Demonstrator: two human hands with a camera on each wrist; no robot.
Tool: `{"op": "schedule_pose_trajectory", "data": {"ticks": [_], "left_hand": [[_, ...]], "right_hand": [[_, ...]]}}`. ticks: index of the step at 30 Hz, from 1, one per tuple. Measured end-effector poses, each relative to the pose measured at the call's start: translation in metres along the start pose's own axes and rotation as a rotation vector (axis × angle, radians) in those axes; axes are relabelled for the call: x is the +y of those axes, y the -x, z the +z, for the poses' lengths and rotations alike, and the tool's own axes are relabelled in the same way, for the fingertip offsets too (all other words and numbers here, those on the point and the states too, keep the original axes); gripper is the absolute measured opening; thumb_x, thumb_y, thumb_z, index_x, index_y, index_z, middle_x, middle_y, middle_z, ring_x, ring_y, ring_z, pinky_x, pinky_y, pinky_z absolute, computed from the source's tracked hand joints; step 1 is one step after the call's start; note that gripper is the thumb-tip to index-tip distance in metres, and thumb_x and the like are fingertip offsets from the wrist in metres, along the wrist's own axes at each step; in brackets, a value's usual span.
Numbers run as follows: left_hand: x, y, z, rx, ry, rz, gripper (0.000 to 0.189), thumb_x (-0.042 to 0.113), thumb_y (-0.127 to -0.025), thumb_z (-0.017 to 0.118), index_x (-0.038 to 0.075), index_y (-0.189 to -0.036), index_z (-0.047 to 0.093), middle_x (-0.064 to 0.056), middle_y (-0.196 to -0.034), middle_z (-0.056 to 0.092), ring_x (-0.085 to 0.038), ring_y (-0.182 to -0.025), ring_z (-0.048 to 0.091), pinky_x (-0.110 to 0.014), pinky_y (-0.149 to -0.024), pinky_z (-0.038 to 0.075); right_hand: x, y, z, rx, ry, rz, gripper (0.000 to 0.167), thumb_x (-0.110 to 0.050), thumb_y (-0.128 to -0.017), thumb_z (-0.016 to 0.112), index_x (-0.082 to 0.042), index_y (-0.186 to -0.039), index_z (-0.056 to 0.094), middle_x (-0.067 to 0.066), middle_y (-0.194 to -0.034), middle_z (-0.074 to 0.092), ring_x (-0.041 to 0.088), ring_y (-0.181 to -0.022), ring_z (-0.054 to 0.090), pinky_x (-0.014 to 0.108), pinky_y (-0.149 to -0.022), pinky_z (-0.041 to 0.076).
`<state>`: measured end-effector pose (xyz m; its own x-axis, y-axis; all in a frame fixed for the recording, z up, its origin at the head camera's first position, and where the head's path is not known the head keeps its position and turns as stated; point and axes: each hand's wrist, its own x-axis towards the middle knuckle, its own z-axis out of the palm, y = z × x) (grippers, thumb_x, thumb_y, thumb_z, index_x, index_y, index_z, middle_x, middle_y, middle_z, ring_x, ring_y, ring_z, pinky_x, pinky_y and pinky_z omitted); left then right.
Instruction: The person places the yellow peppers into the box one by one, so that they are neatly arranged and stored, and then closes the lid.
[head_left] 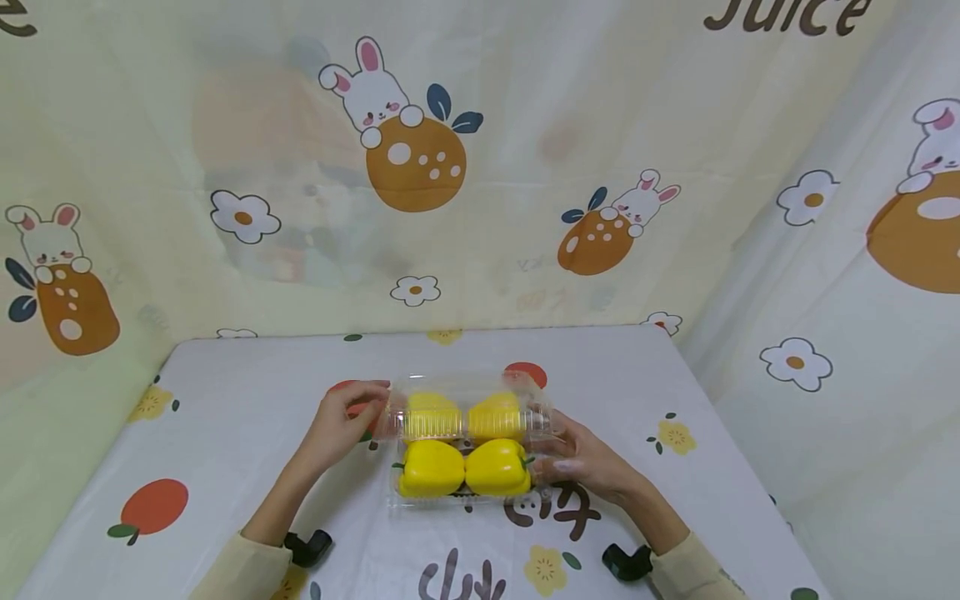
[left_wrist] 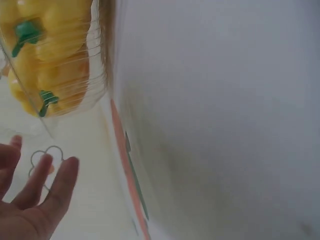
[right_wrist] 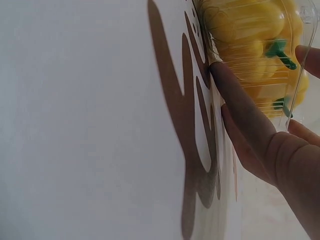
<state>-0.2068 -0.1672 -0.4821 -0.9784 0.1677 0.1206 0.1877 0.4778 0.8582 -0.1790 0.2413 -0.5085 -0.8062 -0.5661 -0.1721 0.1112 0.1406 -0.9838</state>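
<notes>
A clear plastic clamshell box (head_left: pixel 397 500) holds several yellow bell peppers (head_left: pixel 433 468) with green stems. Its see-through lid (head_left: pixel 472 385) stands partly raised over the back peppers, while the front ones are uncovered. My left hand (head_left: pixel 341 425) is at the left end of the lid; in the left wrist view its fingers (left_wrist: pixel 62 182) are spread near the clear edge, and contact is hard to tell. At the box's right end, my right hand (head_left: pixel 588 458) has its fingers (right_wrist: pixel 245 107) fairly straight against the ribbed side, with the thumb near the rim.
The box sits on a table covered with a white printed cloth (head_left: pixel 247 400). Hanging patterned cloths (head_left: pixel 510 250) enclose the back and sides. Black wrist devices (head_left: pixel 309 548) are at both sleeves.
</notes>
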Motion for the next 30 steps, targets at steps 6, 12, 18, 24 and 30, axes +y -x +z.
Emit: {"op": "schedule_pose_trajectory", "data": {"ticks": [6,12,18,24,30], "left_hand": [[0.003,0.018,-0.004,-0.134,-0.052,-0.014,0.035,0.019,-0.111,0.054,0.015,-0.143,0.066,-0.010,-0.147,0.066,-0.034,-0.132,0.062,-0.053,-0.106,0.059],[0.006,0.030,-0.010,-0.322,0.085,-0.107,0.050,0.029,-0.114,0.043,0.018,-0.163,0.043,-0.014,-0.167,0.044,-0.039,-0.141,0.054,-0.056,-0.111,0.054],[0.005,0.037,-0.013,-0.442,0.092,-0.071,0.072,0.032,-0.107,0.056,0.037,-0.170,0.021,-0.004,-0.175,0.031,-0.040,-0.151,0.045,-0.073,-0.117,0.040],[0.007,0.044,-0.015,-0.439,0.074,-0.113,0.075,0.037,-0.106,0.058,0.034,-0.170,0.020,-0.008,-0.175,0.030,-0.042,-0.150,0.045,-0.076,-0.115,0.040],[0.010,0.048,-0.019,-0.439,0.108,-0.143,0.077,0.039,-0.105,0.060,0.031,-0.170,0.021,-0.015,-0.172,0.035,-0.043,-0.148,0.047,-0.069,-0.115,0.046]], "right_hand": [[-0.001,0.000,0.000,0.046,0.034,0.032,0.093,-0.008,-0.091,0.072,-0.023,-0.169,0.023,0.022,-0.169,0.035,0.038,-0.143,0.052,0.039,-0.110,0.058],[0.001,0.003,-0.002,0.031,0.052,-0.012,0.096,-0.007,-0.088,0.068,-0.016,-0.169,0.019,0.027,-0.169,0.031,0.049,-0.150,0.041,0.042,-0.112,0.056],[0.001,0.007,-0.003,0.055,0.048,-0.003,0.088,-0.010,-0.093,0.066,-0.017,-0.169,0.022,0.029,-0.168,0.034,0.044,-0.146,0.048,0.039,-0.108,0.058],[-0.009,0.017,-0.002,0.161,0.118,0.071,0.057,-0.022,-0.109,0.052,-0.013,-0.163,0.035,0.028,-0.164,0.040,0.042,-0.139,0.056,0.046,-0.099,0.064],[-0.021,0.027,0.001,0.110,0.065,0.117,0.056,-0.040,-0.113,0.046,0.004,-0.148,0.045,0.029,-0.150,0.046,0.031,-0.123,0.062,0.051,-0.092,0.065]]}}
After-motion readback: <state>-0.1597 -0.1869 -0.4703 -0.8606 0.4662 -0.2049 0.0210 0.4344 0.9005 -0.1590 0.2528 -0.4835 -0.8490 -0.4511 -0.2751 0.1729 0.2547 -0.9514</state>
